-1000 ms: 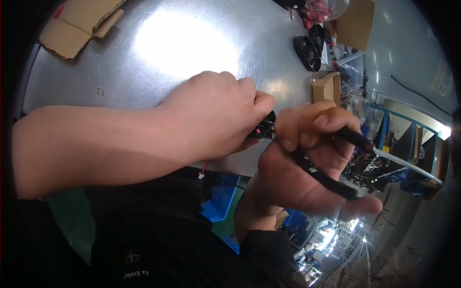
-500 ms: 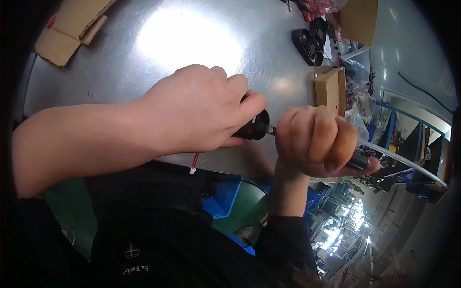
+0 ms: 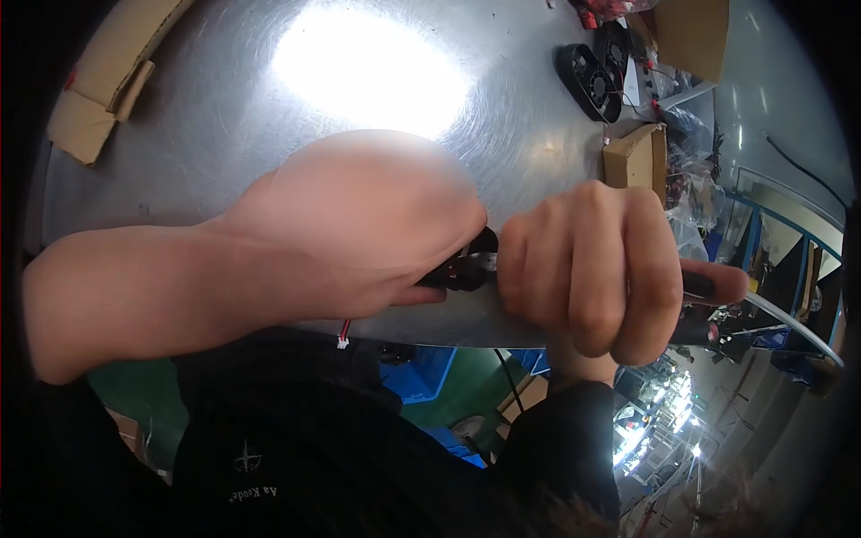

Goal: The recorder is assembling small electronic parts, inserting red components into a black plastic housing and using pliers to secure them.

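Head view: black part [image 3: 438,273] was clamped in the left hand [image 3: 359,211], above the metal table [image 3: 516,134] near its near edge; white connector [image 3: 343,342] was seen below that hand. Black-handled tool [image 3: 699,286] was gripped in the right fist [image 3: 592,269], tip at the part; exact contact couldn't be told.

The counter [image 3: 206,117] is of brushed metal, and a strong white glare [image 3: 372,67] lies upon it; below its near edge there is a green floor [image 3: 475,381]; at the right stands a blue-framed rack [image 3: 789,249]; at lower right, several white lights [image 3: 680,399] shine brightly.
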A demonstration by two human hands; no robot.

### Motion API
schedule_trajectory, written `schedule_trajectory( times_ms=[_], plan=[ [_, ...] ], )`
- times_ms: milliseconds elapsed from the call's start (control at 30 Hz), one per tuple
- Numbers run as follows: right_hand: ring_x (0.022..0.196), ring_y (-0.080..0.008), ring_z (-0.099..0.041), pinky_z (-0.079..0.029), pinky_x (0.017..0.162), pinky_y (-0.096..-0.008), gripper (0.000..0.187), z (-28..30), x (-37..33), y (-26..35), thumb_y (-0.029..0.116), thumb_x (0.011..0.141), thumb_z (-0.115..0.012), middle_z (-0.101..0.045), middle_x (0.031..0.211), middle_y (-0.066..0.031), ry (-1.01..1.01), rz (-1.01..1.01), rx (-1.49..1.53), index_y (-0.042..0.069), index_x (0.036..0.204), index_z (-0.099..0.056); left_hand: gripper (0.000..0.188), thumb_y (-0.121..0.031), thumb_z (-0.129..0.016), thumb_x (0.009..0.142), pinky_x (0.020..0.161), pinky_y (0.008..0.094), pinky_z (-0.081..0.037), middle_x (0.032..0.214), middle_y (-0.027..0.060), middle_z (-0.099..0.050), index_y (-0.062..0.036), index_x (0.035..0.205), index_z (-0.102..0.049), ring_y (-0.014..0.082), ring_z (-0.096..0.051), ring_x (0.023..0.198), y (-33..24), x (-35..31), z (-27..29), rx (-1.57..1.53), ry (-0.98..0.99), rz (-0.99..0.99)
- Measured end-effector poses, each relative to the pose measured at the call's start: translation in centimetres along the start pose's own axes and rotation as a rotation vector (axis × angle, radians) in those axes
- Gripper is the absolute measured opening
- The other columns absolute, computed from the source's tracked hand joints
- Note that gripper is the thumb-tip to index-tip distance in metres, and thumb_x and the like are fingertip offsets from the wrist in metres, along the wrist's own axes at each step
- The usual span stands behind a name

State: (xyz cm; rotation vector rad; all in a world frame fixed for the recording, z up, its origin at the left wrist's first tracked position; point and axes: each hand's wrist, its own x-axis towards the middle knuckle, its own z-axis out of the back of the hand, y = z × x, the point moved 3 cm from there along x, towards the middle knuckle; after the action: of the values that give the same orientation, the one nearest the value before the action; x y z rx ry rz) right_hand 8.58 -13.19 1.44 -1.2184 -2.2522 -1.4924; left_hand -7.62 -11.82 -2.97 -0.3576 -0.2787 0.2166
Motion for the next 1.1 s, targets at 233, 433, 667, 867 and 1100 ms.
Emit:
schedule_trajectory(
  times_ms=[233, 433, 667, 867, 1100],
  plan=[
    [0.051, -0.0114, -0.053, -0.039, 0.042, -0.0251, 0.064, -1.5, 1.1, 0.1, 0.071, 0.102, -0.046, -0.06, 0.071, -0.0056, -0.288, -0.119, -0.412, 0.01, 0.084, -0.053, 0.052, -0.044, -0.08, 0.081, 0.064, 0.0345, -0.051, 0.09, 0.0071, -0.054, -0.0084, 0.111, -0.057, 0.0231, -0.06, 0.077, 0.5, -0.1, -0.5, -0.066, -0.035, 0.086],
    [0.068, -0.0135, -0.044, -0.034, 0.061, -0.0309, 0.087, -4.1, -1.9, 0.9, 0.087, 0.084, -0.057, -0.048, 0.094, -0.0037, -0.831, 0.059, -0.535, 0.007, 0.118, -0.05, 0.055, -0.051, -0.078, 0.085, 0.058, 0.0315, -0.055, 0.09, 0.0093, -0.058, -0.0067, 0.109, -0.056, 0.0225, -0.065, 0.074, -0.2, 0.1, -0.3, 0.063, -0.093, 0.07],
    [0.073, -0.0155, -0.044, -0.034, 0.066, -0.032, 0.098, -4.8, -1.4, 0.1, 0.091, 0.081, -0.054, -0.047, 0.097, -0.0055, -0.984, 0.148, -0.493, 0.004, 0.124, -0.051, 0.055, -0.051, -0.078, 0.084, 0.058, 0.0318, -0.055, 0.089, 0.0084, -0.058, -0.0068, 0.109, -0.056, 0.0222, -0.065, 0.075, -0.4, -0.1, -0.4, 0.123, -0.156, 0.091],
    [0.073, -0.0164, -0.042, -0.033, 0.066, -0.0318, 0.095, -5.3, -1.1, -0.2, 0.089, 0.083, -0.054, -0.047, 0.097, -0.0068, -0.948, 0.179, -0.598, 0.003, 0.122, -0.052, 0.049, -0.047, -0.078, 0.085, 0.058, 0.0341, -0.055, 0.088, 0.0091, -0.06, -0.0071, 0.106, -0.057, 0.0241, -0.066, 0.075, -0.4, 0.0, -0.5, 0.08, -0.162, 0.101],
    [0.072, -0.0159, -0.041, -0.032, 0.066, -0.031, 0.091, -5.4, -1.7, -0.6, 0.088, 0.085, -0.052, -0.046, 0.093, -0.0065, -0.968, 0.236, -0.593, 0.003, 0.118, -0.051, 0.054, -0.047, -0.08, 0.084, 0.065, 0.0352, -0.052, 0.094, 0.0084, -0.056, -0.0098, 0.115, -0.055, 0.0237, -0.062, 0.08, -0.6, -0.1, -0.4, 0.069, -0.062, 0.149]
  ],
)
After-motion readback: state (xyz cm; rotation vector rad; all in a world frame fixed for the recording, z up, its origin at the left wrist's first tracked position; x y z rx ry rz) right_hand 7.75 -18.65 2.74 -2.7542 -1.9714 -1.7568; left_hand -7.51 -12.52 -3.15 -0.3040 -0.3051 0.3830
